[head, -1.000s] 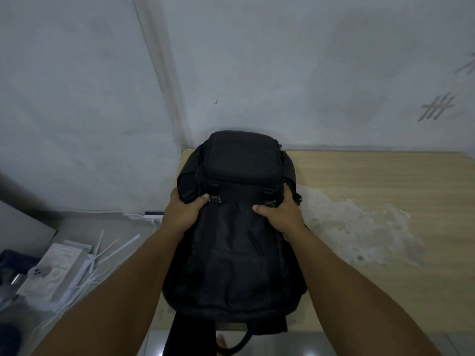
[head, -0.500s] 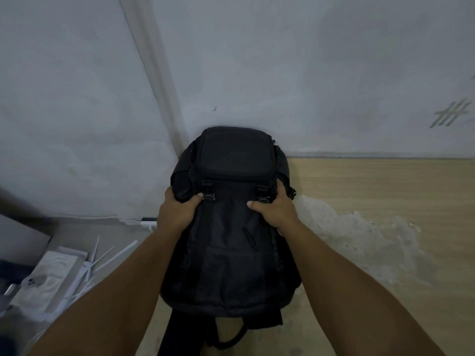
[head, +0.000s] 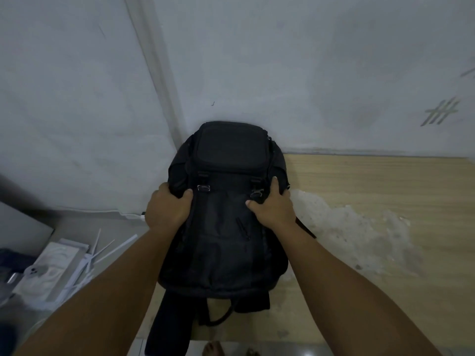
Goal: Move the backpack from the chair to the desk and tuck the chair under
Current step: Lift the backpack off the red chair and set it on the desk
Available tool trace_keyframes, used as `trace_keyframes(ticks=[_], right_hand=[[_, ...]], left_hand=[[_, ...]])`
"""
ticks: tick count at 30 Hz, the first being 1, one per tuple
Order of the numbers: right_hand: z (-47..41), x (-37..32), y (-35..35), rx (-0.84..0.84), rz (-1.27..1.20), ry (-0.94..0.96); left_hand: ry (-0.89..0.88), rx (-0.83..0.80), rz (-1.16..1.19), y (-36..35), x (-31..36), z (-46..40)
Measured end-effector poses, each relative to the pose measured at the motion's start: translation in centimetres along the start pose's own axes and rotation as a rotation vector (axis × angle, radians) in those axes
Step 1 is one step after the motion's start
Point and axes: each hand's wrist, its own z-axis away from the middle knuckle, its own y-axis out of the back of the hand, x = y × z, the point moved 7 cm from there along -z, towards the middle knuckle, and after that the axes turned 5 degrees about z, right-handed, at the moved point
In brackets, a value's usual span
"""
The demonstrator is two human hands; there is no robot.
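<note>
Black backpack (head: 226, 222) (on wooden desk (head: 372, 201)) gripped by left hand (head: 167, 210) and right hand (head: 272, 208).

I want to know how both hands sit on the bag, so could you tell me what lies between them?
In the head view, only the black backpack front panel lies between the left hand and right hand, each gripping a side.
</note>
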Motion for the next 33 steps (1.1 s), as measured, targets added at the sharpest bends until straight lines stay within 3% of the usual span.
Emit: trace_keyframes(ticks=[6,16,33], right_hand=[[4.4,-0.4,0.9,0.129,0.177,0.127],[14.9,-0.7,1.0,0.245,0.189,0.214],[39.0,4.6,-2.2,0.495,0.121,0.147]], left_hand=[[-0.164,0.052,-0.034,1.5,1.5,5.3],[-0.362,0.051,-0.006,5.1,1.9,14.3],[-0.578,-0.102,0.086,11.1,-4.5,32.4]])
